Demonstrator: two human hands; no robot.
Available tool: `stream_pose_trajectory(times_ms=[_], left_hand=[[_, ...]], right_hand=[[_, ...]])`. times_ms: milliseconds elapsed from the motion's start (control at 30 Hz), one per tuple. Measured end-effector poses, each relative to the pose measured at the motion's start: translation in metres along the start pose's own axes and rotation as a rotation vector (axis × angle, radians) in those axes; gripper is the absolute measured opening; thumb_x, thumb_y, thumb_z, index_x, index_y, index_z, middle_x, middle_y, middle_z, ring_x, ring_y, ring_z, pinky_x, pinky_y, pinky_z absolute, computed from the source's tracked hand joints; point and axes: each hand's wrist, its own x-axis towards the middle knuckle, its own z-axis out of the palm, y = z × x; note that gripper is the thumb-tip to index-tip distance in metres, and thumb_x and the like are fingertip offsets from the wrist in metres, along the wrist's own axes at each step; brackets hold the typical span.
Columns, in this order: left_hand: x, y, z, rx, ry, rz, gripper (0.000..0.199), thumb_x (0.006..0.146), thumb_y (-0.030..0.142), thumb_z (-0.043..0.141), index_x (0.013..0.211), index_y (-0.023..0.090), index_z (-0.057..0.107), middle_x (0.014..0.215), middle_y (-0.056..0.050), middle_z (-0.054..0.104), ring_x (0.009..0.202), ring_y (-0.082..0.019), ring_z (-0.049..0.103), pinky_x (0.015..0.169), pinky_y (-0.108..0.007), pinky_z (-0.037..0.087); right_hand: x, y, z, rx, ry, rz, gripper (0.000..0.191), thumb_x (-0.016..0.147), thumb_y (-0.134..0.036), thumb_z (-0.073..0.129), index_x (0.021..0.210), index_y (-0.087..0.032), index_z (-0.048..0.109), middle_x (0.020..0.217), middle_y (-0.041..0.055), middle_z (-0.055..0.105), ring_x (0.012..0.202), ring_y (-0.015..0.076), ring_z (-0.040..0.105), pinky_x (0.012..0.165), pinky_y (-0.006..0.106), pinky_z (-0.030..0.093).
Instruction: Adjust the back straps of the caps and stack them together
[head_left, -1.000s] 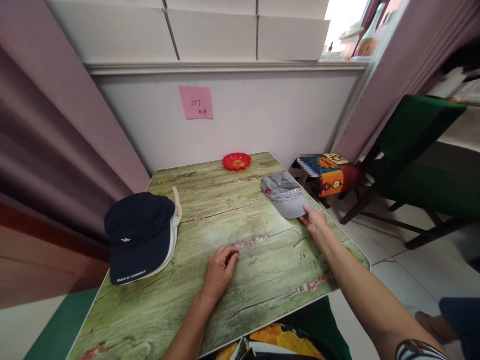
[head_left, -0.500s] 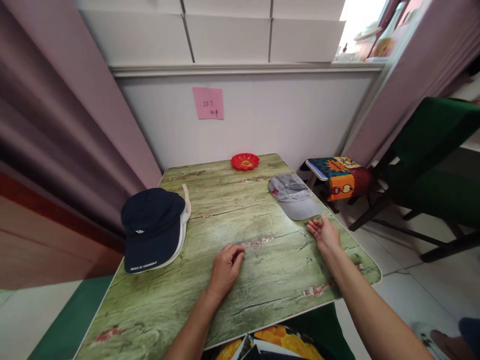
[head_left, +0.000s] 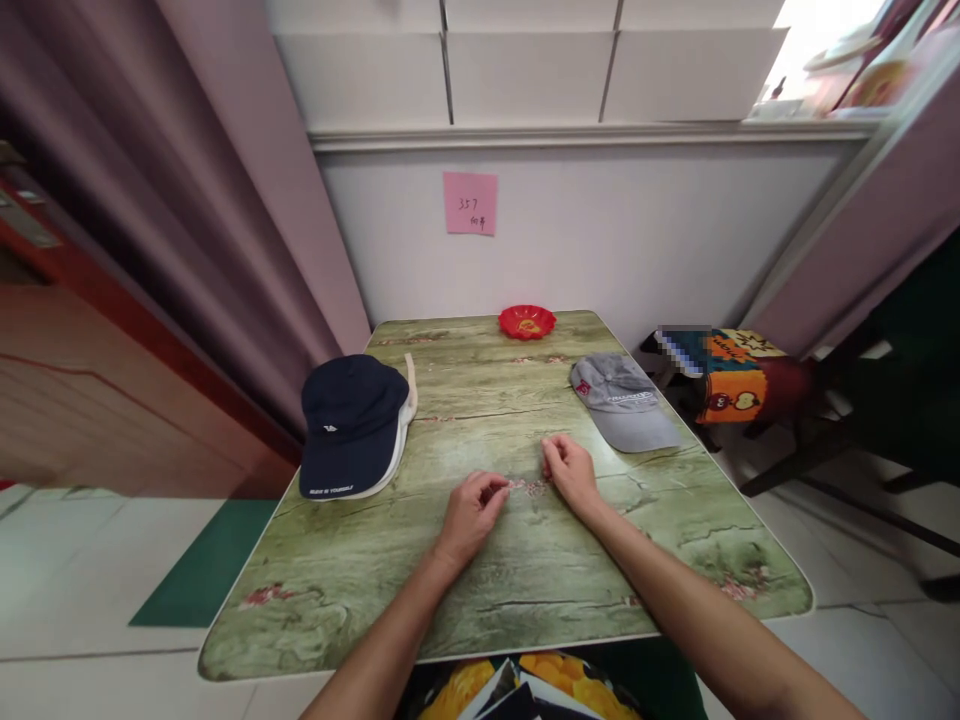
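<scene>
My left hand (head_left: 472, 512) rests on the wood-patterned table (head_left: 465, 580), fingers loosely bent and the thumb a little apart from them, with nothing in it. My right hand (head_left: 571, 474) lies just right of it, fingers curled in, and no held object shows. Nearest to the right hand is a grey baseball cap (head_left: 624, 400), apart from it, its brim towards me at the table's right side. On the left, a navy baseball cap (head_left: 352, 425) sits over a white cap (head_left: 401, 440), whose pale strap sticks up behind.
A red scalloped dish (head_left: 527, 322) stands at the table's far edge. The wall behind carries a pink note (head_left: 470, 203). To the right are a stool with a colourful cover (head_left: 739, 385) and a dark chair. A purple curtain (head_left: 247, 200) and wooden door are at left.
My right hand has moved left from the grey cap's brim to beside my left hand, and its fingers have curled. The view has turned left. The caps stay in place on the table.
</scene>
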Motion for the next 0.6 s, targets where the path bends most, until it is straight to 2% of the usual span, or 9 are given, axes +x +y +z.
stream_pose_trajectory(times_ms=[100,167,267,367,433,500,600], left_hand=[[0.013,0.001,-0.022,-0.002,0.142,0.006,0.014,0.086,0.029,0.059,0.09,0.019,0.069,0.084,-0.003,0.065,0.066,-0.013,0.057,0.065,-0.027,0.047],[0.029,0.004,-0.05,0.038,0.278,0.016,0.015,0.084,0.03,0.061,0.09,0.02,0.069,0.085,-0.002,0.065,0.064,-0.013,0.055,0.063,-0.027,0.046],[0.06,0.008,-0.112,0.144,0.495,0.017,0.017,0.08,0.033,0.064,0.09,0.02,0.07,0.086,-0.002,0.065,0.064,-0.013,0.055,0.063,-0.027,0.046],[0.092,0.0,-0.183,0.351,0.694,-0.035,0.021,0.076,0.033,0.068,0.092,0.02,0.071,0.087,-0.002,0.064,0.072,-0.016,0.059,0.075,-0.03,0.049],[0.108,-0.017,-0.225,0.481,0.757,-0.146,0.027,0.073,0.033,0.071,0.095,0.019,0.07,0.096,-0.005,0.065,0.082,-0.019,0.061,0.083,-0.033,0.048],[0.118,-0.038,-0.255,0.555,0.738,-0.317,0.04,0.072,0.04,0.074,0.104,0.016,0.068,0.102,-0.007,0.065,0.09,-0.023,0.06,0.085,-0.036,0.047],[0.121,-0.065,-0.275,0.518,0.616,-0.672,0.054,0.067,0.047,0.077,0.107,0.012,0.066,0.098,-0.01,0.069,0.088,-0.026,0.062,0.075,-0.036,0.047]], right_hand=[[0.026,-0.005,0.025,-0.13,-0.006,-0.079,0.037,0.09,-0.049,0.046,0.066,-0.021,0.053,0.051,-0.0015,0.057,0.049,0.0146,0.052,0.056,0.025,0.038],[0.041,-0.006,0.036,-0.198,0.007,-0.1,0.036,0.089,-0.047,0.046,0.065,-0.022,0.053,0.052,-0.001,0.057,0.051,0.0152,0.052,0.057,0.025,0.036],[0.057,-0.005,0.044,-0.244,0.039,-0.103,0.035,0.088,-0.046,0.046,0.064,-0.021,0.053,0.053,-0.0004,0.057,0.053,0.0156,0.051,0.058,0.025,0.033],[0.064,-0.003,0.045,-0.252,0.069,-0.106,0.037,0.088,-0.047,0.045,0.062,-0.021,0.05,0.053,-0.0004,0.056,0.052,0.0154,0.05,0.057,0.026,0.032],[0.063,-0.003,0.045,-0.227,0.067,-0.114,0.037,0.088,-0.048,0.045,0.062,-0.021,0.051,0.052,-0.0007,0.056,0.052,0.0152,0.05,0.058,0.026,0.032],[0.062,-0.002,0.043,-0.176,0.066,-0.114,0.038,0.089,-0.049,0.045,0.064,-0.021,0.052,0.053,-0.0009,0.057,0.052,0.0152,0.051,0.058,0.026,0.033],[0.059,-0.001,0.043,-0.106,0.068,-0.096,0.039,0.089,-0.052,0.045,0.067,-0.022,0.054,0.055,-0.0006,0.059,0.052,0.0157,0.053,0.057,0.025,0.035]])
